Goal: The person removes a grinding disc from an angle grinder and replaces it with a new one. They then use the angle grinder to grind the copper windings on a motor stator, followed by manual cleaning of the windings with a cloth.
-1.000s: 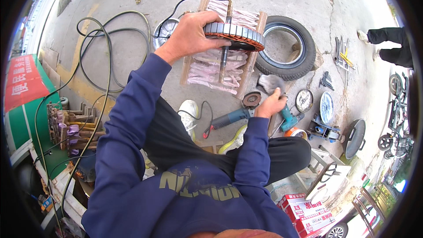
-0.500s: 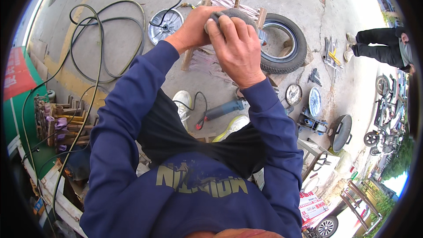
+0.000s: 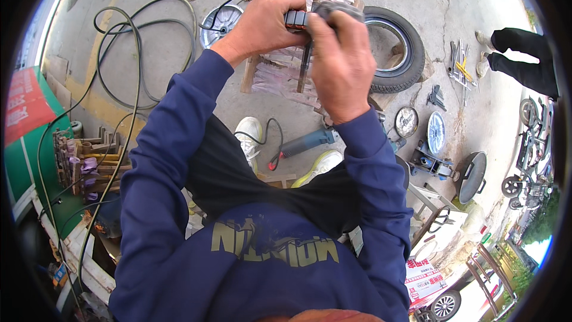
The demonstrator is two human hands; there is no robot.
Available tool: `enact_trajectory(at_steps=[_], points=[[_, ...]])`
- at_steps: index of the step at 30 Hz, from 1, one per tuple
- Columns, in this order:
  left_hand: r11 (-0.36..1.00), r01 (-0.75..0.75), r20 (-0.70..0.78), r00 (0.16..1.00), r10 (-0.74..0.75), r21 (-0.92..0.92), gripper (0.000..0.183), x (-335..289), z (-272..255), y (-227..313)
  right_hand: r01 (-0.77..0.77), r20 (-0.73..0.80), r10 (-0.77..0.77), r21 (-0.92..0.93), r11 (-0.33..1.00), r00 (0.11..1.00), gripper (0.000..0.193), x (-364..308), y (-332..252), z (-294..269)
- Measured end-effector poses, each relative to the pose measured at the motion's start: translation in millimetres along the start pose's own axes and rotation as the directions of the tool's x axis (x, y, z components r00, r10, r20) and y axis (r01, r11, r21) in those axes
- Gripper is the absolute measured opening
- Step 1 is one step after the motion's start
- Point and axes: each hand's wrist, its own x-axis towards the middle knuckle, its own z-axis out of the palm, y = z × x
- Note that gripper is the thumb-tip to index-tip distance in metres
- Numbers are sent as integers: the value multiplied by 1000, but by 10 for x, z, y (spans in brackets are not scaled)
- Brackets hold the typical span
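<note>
My left hand point(image 3: 265, 27) is closed around the side of a motor stator point(image 3: 295, 19), whose rim shows dark segments edged in copper colour. A grey cloth point(image 3: 339, 9), blurred by motion, lies over the stator's right side. My right hand point(image 3: 342, 62) grips this cloth, fingers curled and smeared at the tips. Below both hands is a low wooden stand point(image 3: 283, 77) wrapped in pale pink strips, with a dark metal bar point(image 3: 305, 68) across it. Much of the stator is hidden by the hands and cloth.
A silver wheel hub point(image 3: 210, 37) and coiled hose point(image 3: 138, 53) lie left. To the right are a tyre on a rim point(image 3: 414, 53), hand tools point(image 3: 460, 67), round metal covers point(image 3: 436, 131) and a black pan point(image 3: 472, 176). A blue corded power tool point(image 3: 310, 142) lies between my feet. Another person's legs point(image 3: 515, 50) show far right.
The grey cloth and my right hand have shifted right, uncovering the stator's segmented rim in my left hand. My left hand has risen slightly. The whole view has shifted a little.
</note>
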Motion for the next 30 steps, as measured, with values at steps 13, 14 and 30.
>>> enact_trajectory(at_steps=[13,14,30], points=[[991,135,141,982,-130,-24,35,-18,-144,-2,-663,332,591,165,731,735,22,-887,1243,-604],[990,142,159,977,-139,-9,37,-31,-143,-5,-736,276,682,244,632,677,19,-828,1264,-689],[899,-182,162,979,126,398,34,-10,-170,504,-493,-50,527,288,821,849,26,-338,656,-426]])
